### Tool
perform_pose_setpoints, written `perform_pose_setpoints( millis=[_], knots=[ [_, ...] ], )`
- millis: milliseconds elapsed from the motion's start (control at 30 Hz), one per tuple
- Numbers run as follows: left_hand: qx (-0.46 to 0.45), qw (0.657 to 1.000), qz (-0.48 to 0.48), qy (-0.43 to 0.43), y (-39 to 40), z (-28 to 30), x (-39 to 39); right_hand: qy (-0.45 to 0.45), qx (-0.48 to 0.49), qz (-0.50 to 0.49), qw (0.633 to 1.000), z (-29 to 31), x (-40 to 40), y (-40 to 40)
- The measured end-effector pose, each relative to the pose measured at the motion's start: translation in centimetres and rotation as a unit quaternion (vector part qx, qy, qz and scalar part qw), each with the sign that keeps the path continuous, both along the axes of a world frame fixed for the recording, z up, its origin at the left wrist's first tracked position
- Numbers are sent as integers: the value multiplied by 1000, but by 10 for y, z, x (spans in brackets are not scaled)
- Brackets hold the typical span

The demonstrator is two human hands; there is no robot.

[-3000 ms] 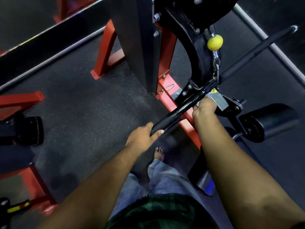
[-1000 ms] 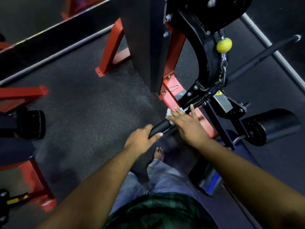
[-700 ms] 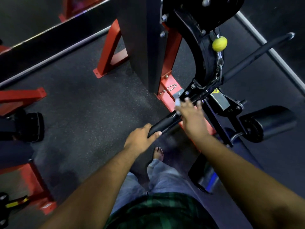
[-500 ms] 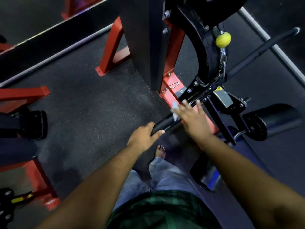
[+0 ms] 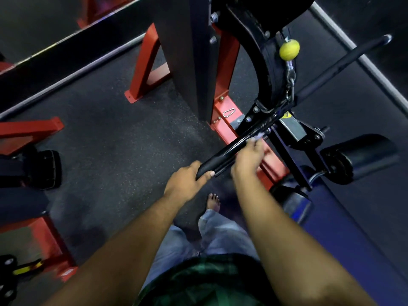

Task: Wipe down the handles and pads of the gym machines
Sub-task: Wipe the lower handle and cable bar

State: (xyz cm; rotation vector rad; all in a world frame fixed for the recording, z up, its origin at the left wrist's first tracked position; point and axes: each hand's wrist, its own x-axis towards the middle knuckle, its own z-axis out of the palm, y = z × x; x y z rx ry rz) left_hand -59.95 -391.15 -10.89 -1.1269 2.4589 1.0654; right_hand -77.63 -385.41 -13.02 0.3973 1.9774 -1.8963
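The right hand (image 5: 248, 159) has slid up the one black bar handle (image 5: 223, 154) toward the yellow ball (image 5: 289, 49), its fingers pressing a pale cloth (image 5: 259, 136), mostly hidden, on it. The left hand (image 5: 187, 180) still grips the handle's near end, fingers wrapped around it.

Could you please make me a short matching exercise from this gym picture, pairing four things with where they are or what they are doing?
Things:
1. left hand
2. right hand
3. yellow ball
4. roller pad

Places or states:
A. hangs on the cable above the middle of the bar
B. grips the near end of the black bar
C. sits at the right, apart from both hands
D. lies on the bar further along, with a bit of pale cloth at its fingertips

Pairs: 1-B, 2-D, 3-A, 4-C
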Motion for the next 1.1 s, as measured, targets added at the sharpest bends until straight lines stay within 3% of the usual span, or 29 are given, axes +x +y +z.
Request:
perform_pose_setpoints(
  millis=[100,133,200,367,567,700,800,967,1100],
  knots=[
    [-3,1000,-6,-4,-2,3,0,-75,-35,-53,995,-8,-83,-3],
    [-3,1000,-6,-6,-2,4,0,-134,-93,-64,985,-5,-95,-2],
    [0,1000,-8,-11,-2,4,-1,-189,-186,-50,963,5,-88,-3],
    [4,1000,-12,-13,-3,4,-1,-254,-201,29,946,14,-25,11],
    [-7,1000,-4,-3,-3,4,1,-215,-248,-22,945,38,-93,3],
    [-8,1000,-7,2,-3,4,2,-241,-183,86,949,9,-48,11],
    [5,1000,-10,6,-4,4,10,-277,-187,150,931,0,-8,15],
    [16,1000,24,-12,-6,4,33,-230,-193,18,954,6,-62,-2],
    [41,998,53,-16,-5,-2,54,-223,-186,47,956,15,-26,-2]
  ],
)
